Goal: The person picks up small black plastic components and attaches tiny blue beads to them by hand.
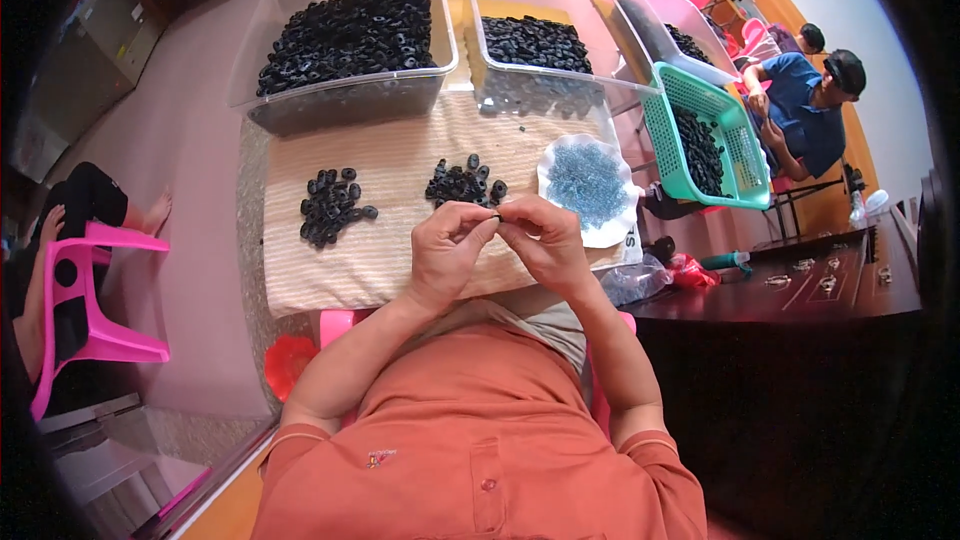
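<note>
Over the near half of a striped cloth (390,150), my left hand (450,248) and my right hand (542,240) meet fingertip to fingertip. Between them they pinch a small black part (497,218), mostly covered by the fingers. Just beyond my hands lies a small pile of black ring-shaped parts (466,181). A second such pile (332,206) rests to the left on the cloth. Close to my right hand, a white scalloped plate (548,180) holds a heap of small, shiny bluish pieces (588,183), too fine to make out singly.
Two clear bins (350,85) (540,75) of black parts stand at the table's far side. Right of them is a green basket (735,130) with more. A person in blue (808,105) works beyond it. A pink stool (110,330) and a seated person (85,202) are at left.
</note>
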Available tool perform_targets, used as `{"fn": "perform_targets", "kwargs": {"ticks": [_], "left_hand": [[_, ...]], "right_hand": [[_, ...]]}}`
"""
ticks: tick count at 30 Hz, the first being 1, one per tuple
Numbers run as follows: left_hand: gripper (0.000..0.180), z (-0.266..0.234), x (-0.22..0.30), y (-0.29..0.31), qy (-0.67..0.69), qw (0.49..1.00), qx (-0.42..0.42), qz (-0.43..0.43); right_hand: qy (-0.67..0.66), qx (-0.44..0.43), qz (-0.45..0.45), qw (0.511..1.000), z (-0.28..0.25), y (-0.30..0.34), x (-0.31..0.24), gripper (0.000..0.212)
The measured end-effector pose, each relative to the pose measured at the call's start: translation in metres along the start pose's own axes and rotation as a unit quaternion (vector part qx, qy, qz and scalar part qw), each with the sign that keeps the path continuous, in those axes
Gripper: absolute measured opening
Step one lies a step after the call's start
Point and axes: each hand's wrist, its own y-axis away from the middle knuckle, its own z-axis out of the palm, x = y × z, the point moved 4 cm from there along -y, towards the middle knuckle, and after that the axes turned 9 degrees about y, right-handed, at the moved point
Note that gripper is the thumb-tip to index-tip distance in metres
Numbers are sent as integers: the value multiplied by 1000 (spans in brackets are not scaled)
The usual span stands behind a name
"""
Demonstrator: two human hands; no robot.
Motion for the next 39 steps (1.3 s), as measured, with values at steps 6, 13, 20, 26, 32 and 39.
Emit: {"fn": "perform_targets", "kwargs": {"ticks": [6,13,20,26,32,39], "left_hand": [[14,7,1,2,53,993,-57,-90],[17,12,5,3,22,985,-131,-107],[24,19,13,5,-84,979,-181,-35],[26,23,12,7,-105,972,-208,1],[17,26,12,8,-119,974,-192,-9],[17,24,5,9,-108,978,-178,-31]], "right_hand": [[9,4,32,999,-8,13,4,19],[84,-20,9,996,-23,29,-6,21],[249,74,-4,966,-92,50,-2,25],[441,55,0,896,-119,54,12,21],[500,-6,80,862,-124,42,29,21],[529,-48,89,843,-123,32,38,16]]}}
